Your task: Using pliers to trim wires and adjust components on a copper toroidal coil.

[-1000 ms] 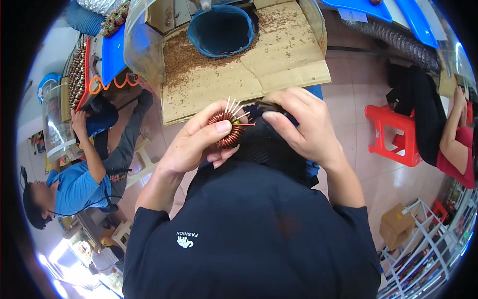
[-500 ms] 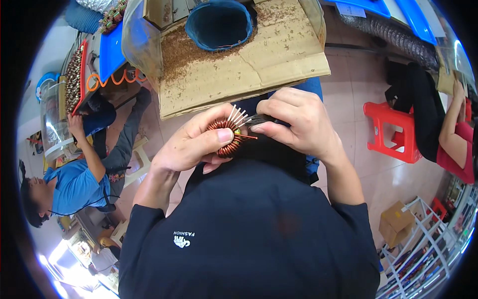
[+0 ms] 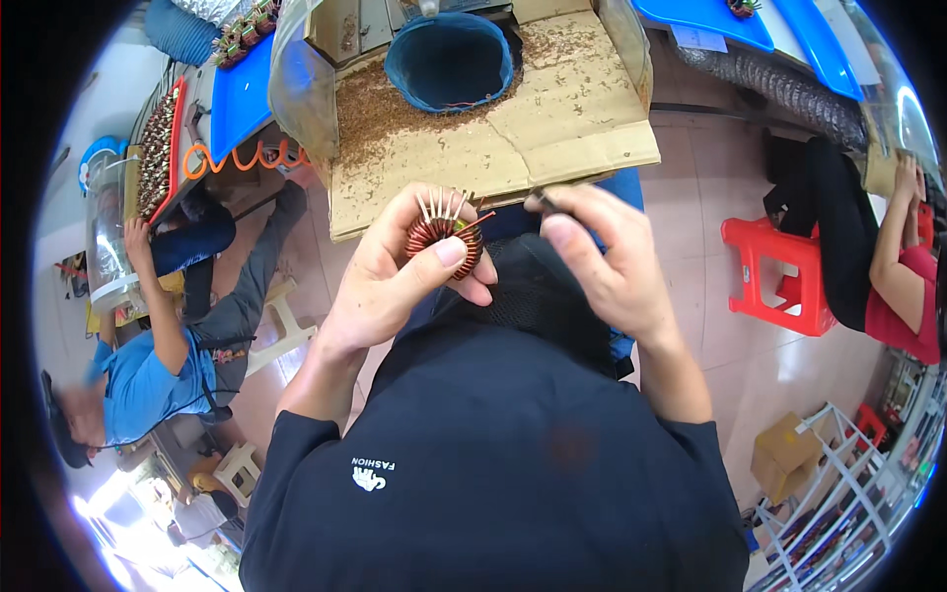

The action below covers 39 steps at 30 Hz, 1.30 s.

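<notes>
My left hand is closed round a ring-shaped coil of reddish copper wire, with the thumb across its front. Several pale, bared wire ends stand up from the coil's top, and one reddish end slants out to the right. To the right of it, apart from the coil, my right hand grips a small dark tool that looks like pliers. Most of this tool is hidden by the fingers. Both hands are above my lap, in front of the cardboard-covered bench.
A blue-lined opening sits in the bench, with brown wire scraps beside it. Blue trays stand at both sides. At left a person in blue sits by a red tray of parts. A red stool is at right.
My right hand has drawn the dark pliers away from the coil's wire ends, up and to the right. The coil has turned in my left hand, so its ends point more upward.
</notes>
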Each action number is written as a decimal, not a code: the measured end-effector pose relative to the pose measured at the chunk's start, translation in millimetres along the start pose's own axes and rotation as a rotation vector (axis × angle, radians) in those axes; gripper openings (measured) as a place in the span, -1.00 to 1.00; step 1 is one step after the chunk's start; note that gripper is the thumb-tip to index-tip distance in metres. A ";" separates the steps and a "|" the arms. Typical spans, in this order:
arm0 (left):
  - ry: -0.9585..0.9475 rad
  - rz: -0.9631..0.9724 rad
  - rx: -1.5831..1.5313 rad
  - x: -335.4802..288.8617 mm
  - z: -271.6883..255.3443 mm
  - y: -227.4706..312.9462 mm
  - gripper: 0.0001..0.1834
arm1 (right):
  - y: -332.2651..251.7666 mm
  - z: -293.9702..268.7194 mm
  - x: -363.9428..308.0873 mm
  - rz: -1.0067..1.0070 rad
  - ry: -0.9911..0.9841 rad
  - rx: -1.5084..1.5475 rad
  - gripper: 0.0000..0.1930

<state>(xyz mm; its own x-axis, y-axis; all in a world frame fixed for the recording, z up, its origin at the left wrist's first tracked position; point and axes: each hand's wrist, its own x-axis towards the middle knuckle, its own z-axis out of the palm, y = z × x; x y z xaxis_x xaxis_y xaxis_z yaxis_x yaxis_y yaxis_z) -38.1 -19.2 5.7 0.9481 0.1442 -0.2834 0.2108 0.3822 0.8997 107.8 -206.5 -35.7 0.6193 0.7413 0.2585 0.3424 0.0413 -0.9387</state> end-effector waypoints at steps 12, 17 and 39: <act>0.051 0.005 0.213 1.7 9.5 -3.8 -0.77 | -2.9 13.1 -1.4 -0.052 -0.111 -0.091 -0.78; 0.006 -0.102 0.274 -1.0 1.9 -1.8 -0.77 | 8.7 12.1 -0.9 -0.149 -0.167 -0.159 -0.79; 0.114 0.215 -0.052 31.1 17.3 -23.0 -0.49 | 10.7 47.1 34.4 -0.150 0.166 -0.099 -0.43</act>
<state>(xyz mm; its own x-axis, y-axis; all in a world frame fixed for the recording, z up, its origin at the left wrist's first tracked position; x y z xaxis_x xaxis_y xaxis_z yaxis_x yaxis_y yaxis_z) -9.3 -39.4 -18.1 0.9362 0.3284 -0.1252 -0.0085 0.3773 0.9260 99.4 -149.0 -47.5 0.6612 0.6111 0.4351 0.5019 0.0708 -0.8620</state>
